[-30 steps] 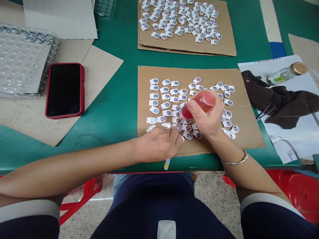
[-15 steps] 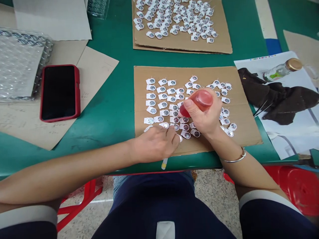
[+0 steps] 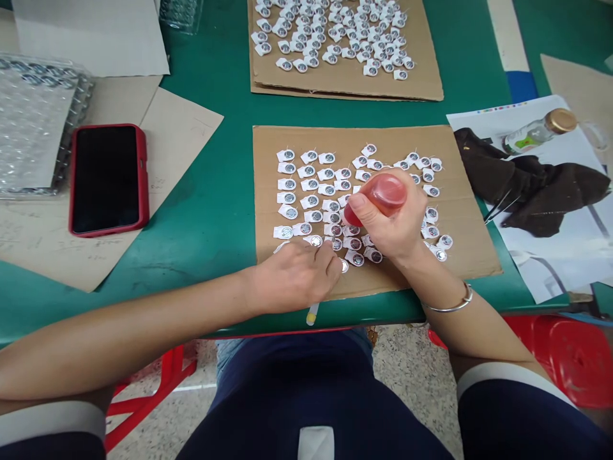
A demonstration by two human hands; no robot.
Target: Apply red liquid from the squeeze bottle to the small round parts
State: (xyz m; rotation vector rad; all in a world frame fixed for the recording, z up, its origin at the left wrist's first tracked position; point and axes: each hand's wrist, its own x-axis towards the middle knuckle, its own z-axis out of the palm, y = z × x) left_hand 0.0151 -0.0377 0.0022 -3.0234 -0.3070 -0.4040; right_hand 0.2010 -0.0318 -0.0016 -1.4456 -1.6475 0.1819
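Many small white tags with round metallic discs, one of them a tag [image 3: 287, 184], lie in rough rows on a cardboard sheet [image 3: 472, 223]. My right hand [image 3: 400, 220] is wrapped round a red, shiny squeeze bottle [image 3: 387, 193], tilted with its tip down to the left over the tags. Over the sheet's lower edge, my left hand [image 3: 299, 275] is closed, its fingertips pinched among the lower tags. A thin white stick with a yellow end [image 3: 311, 314] shows below that hand, which seems to hold it; the stick's other end is hidden.
Another cardboard sheet [image 3: 345, 89] full of similar tags lies behind. At the left are a red-cased phone [image 3: 108, 179], brown paper [image 3: 186, 121] and bubble wrap [image 3: 33, 128]. Dark cloth [image 3: 555, 191], tweezers [image 3: 502, 206] and a glass jar [image 3: 536, 134] lie at the right on printed paper.
The view has shifted slightly, so the table items appear a little further left. Both hands keep nearly the same pose and grip.
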